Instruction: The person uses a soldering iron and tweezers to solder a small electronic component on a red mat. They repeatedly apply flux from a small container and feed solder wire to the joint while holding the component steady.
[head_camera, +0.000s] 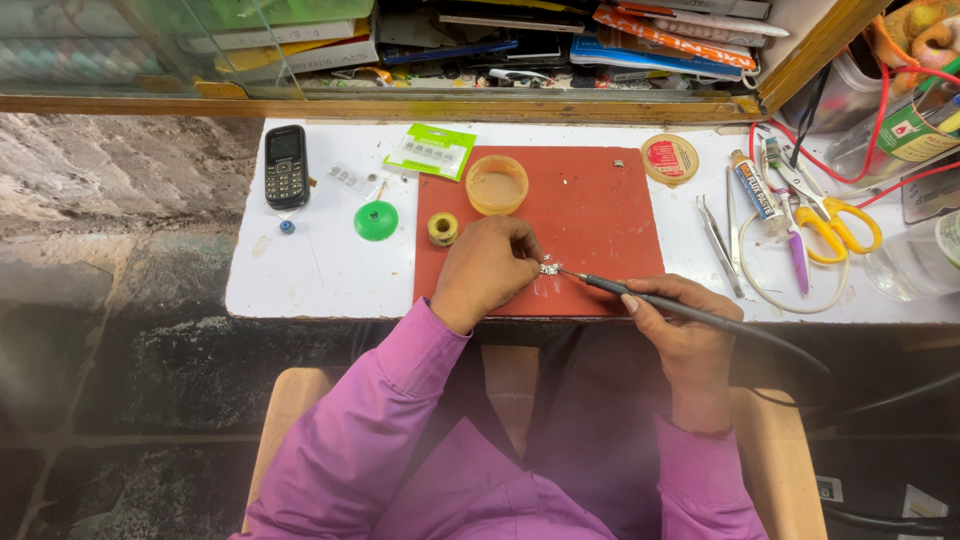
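The left hand (487, 270) lay knuckles-up on the red work mat (600, 215), its fingers curled down over a small metallic part (549, 268) at the mat's near edge. The fingertips were hidden under the hand, so only the part's right end showed, and what kind of part it was could not be made out; the grip appeared pinched on it. The right hand (680, 325) was closed around the dark handle of a soldering iron (615, 287), held like a pen, its thin tip touching the part. The iron's cable ran off to the right and dropped below the tabletop (320, 270).

On the mat, beyond the left hand, sat a small solder spool (443, 229) and an orange round tub (497, 185). To the left on the white tabletop lay a green cap (376, 220) and a black keypad phone (286, 166). To the right were tweezers (718, 240), a tube (757, 190) and yellow-handled scissors (835, 222), partly tangled among wires. The shelf behind glass at the top was cut off.
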